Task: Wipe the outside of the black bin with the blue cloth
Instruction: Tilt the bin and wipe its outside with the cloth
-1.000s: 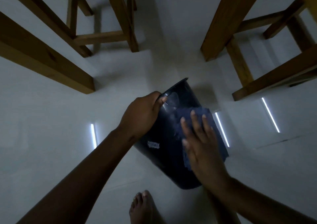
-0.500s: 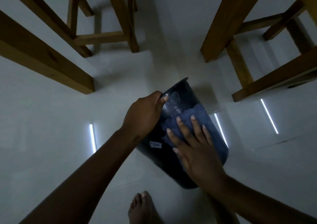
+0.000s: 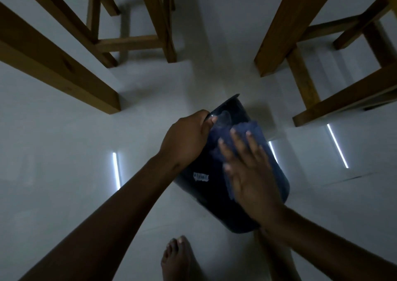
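The black bin point(image 3: 206, 197) is tilted on the floor, rim pointing away from me, with a small white label on its side. My left hand point(image 3: 184, 141) grips the rim at the top left. The blue cloth point(image 3: 242, 130) lies spread over the bin's upper outer wall. My right hand point(image 3: 251, 177) presses flat on the cloth with fingers spread, holding it against the bin. The hand hides much of the cloth. The far side of the bin is out of sight.
Wooden furniture legs stand around the bin: a thick beam at the left point(image 3: 64, 65), a stool frame at the back point(image 3: 129, 42), and more legs at the right point(image 3: 279, 33). My bare foot point(image 3: 178, 259) rests just below the bin. Bright strips of light reflect off the pale floor.
My right hand has slid the cloth across the bin's side, up toward the rim and left. The left hand keeps the same grip and the bin stays tilted.
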`<state>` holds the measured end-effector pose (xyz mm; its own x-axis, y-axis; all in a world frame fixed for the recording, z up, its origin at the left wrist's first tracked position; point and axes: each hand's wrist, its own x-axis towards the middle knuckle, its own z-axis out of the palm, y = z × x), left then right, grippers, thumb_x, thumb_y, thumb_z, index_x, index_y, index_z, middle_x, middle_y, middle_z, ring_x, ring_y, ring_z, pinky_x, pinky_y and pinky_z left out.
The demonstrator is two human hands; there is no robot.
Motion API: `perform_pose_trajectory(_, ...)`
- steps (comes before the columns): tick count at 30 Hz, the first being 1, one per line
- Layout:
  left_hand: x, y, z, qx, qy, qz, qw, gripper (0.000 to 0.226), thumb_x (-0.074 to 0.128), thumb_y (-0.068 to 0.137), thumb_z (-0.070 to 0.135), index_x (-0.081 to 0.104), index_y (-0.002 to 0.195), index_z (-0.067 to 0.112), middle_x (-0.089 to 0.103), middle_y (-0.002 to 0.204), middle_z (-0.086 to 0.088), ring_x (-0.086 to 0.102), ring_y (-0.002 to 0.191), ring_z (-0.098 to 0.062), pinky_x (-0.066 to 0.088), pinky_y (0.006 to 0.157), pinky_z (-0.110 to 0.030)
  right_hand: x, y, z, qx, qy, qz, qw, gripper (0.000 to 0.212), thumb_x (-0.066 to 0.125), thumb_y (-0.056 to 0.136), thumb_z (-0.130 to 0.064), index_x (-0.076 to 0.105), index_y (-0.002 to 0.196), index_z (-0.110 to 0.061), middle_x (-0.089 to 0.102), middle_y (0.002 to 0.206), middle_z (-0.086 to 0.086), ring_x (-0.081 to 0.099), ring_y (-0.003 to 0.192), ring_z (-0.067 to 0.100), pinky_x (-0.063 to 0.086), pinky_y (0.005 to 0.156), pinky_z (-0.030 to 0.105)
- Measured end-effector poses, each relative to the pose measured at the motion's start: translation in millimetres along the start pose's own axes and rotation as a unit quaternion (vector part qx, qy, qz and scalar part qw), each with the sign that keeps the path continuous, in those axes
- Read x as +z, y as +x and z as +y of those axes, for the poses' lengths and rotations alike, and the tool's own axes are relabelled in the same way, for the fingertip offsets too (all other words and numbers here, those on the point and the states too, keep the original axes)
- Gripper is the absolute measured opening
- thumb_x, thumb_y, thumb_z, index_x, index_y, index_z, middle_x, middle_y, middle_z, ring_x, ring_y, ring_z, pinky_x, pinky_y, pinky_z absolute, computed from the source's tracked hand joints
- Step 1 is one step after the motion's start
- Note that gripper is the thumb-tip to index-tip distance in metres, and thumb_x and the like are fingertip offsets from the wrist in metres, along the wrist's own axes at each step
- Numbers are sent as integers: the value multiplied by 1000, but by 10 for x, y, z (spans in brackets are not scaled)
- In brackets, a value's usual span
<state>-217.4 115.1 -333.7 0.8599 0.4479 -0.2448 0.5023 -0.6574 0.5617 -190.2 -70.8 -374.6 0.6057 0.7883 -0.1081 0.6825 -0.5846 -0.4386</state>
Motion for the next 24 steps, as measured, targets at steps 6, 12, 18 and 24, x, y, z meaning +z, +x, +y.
perform_pose_trajectory(6,-22,-7,11,-11,18,-6,1000,31,32,101,42,50,87,22,55,74,7,52,69,-17,35,65,-27,-36,24,-20,86,42,7,995,52,17,98,-41,7,149,-36,5,160,-4,0,147,24,20,115,53)
perform_pose_trajectory(12,-183,-2,-119,-17,-181,-129,975,17,48,98,33,60,100,21,66,84,9,66,85,-11,50,67,-18,-28,-7,9,12,-9,1,1000,50,18,99,-40,10,148,-38,8,160,-5,-1,147,24,13,116,47)
perform_pose_trajectory(18,-88,-308,-382,-37,-113,-70,990,31,41,98,42,61,88,21,68,79,4,65,75,-11,51,65,-30,-203,241,346,90,129,21,987,51,14,96,-48,4,145,-44,1,159,-13,-1,147,17,18,116,50)
perform_pose_trajectory(24,-101,-90,-166,39,-45,-26,998,33,36,99,46,57,85,24,66,76,2,64,72,-17,51,67,-33,-12,-127,-42,-50,5,-7,999,49,11,99,-44,7,148,-38,1,160,-5,-5,147,26,6,117,47)
